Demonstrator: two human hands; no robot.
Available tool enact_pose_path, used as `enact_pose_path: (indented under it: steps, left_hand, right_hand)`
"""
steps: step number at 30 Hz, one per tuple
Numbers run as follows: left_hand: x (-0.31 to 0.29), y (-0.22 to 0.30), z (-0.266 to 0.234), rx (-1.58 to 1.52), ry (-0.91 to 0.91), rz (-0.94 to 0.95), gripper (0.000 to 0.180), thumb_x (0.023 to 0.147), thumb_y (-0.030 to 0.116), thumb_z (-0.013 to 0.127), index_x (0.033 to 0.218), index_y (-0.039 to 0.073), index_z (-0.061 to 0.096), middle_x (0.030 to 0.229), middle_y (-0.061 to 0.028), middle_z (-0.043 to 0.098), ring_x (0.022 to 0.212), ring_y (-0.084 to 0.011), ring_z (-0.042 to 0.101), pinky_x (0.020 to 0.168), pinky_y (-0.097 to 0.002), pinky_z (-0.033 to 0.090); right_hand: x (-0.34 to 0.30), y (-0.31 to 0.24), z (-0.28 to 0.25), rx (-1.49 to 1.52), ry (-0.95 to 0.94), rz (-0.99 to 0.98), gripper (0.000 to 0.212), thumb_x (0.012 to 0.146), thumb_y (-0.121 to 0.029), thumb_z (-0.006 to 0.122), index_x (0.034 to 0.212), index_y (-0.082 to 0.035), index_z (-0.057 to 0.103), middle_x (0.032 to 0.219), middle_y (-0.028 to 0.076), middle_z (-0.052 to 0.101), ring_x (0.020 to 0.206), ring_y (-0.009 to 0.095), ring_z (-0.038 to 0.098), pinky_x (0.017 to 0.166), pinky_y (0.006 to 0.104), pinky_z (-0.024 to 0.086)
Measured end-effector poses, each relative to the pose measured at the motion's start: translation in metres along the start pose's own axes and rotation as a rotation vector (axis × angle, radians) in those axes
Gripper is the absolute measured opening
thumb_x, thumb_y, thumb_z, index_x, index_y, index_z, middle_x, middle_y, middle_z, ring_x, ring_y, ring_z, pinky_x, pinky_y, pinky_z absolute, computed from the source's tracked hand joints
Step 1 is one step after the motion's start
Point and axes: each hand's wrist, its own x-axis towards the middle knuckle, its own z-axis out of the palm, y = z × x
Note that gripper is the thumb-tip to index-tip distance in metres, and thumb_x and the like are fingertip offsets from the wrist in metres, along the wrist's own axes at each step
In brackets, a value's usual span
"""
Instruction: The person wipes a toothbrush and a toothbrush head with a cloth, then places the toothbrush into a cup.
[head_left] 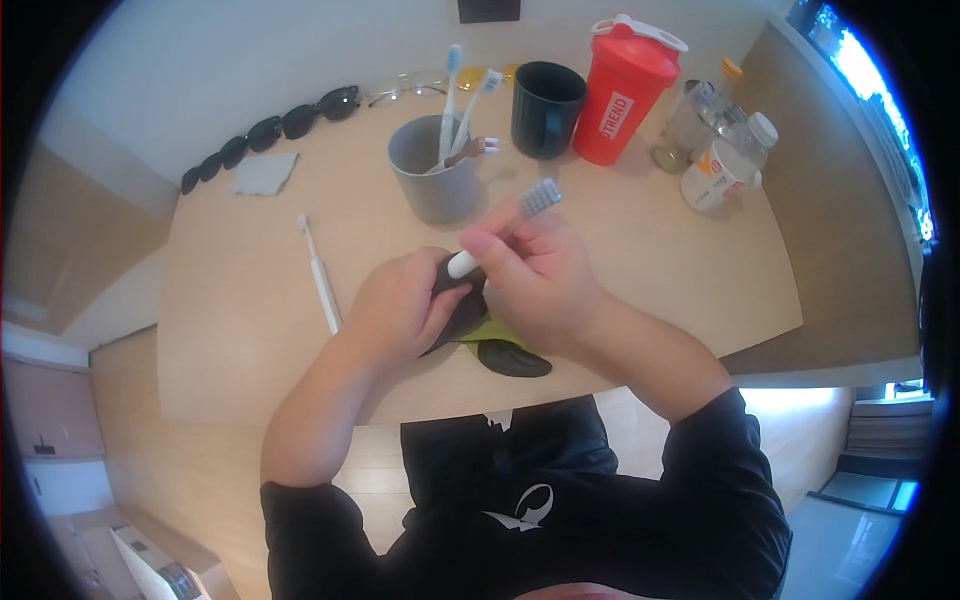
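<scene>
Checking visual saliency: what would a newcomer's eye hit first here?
The bright red shaker bottle, at the back of the table, right of centre. Then, front middle, the right hand holding a toothbrush and the left hand gripping a dark item. Third, dark sunglasses lined up along the back left.

- Ahead of your left hand [398,300], the gray cup [432,190] blocks the way.
- Between this cup and the white toothbrush [319,275], you can pass.
- Rightward, the desk [690,275] gives room before the bottles [718,178].
</scene>
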Motion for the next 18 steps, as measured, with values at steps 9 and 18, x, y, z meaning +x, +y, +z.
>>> enact_pose_path:
  steps: [9,18]
  left_hand:
    - [-0.001,0.016,0.001,-0.141,0.085,0.042,0.025,0.081,0.014,0.062,0.101,0.0,0.056,0.081,-0.0182,0.062,0.075,-0.0368,0.06,0.067,-0.0399,0.047]
    - [-0.001,0.013,0.0,-0.149,0.063,-0.024,0.026,0.083,0.012,0.061,0.105,0.001,0.054,0.083,-0.0189,0.062,0.077,-0.0375,0.061,0.067,-0.0395,0.047]
  right_hand:
    - [-0.002,0.007,0.001,-0.151,-0.098,-0.123,0.012,0.089,-0.01,0.059,0.085,0.001,0.061,0.066,0.006,0.06,0.061,0.009,0.056,0.057,0.0242,0.045]
    - [0.001,0.008,-0.003,-0.35,-0.03,-0.25,0.014,0.091,-0.012,0.055,0.086,0.0,0.059,0.069,0.011,0.06,0.061,0.017,0.058,0.058,0.0277,0.046]
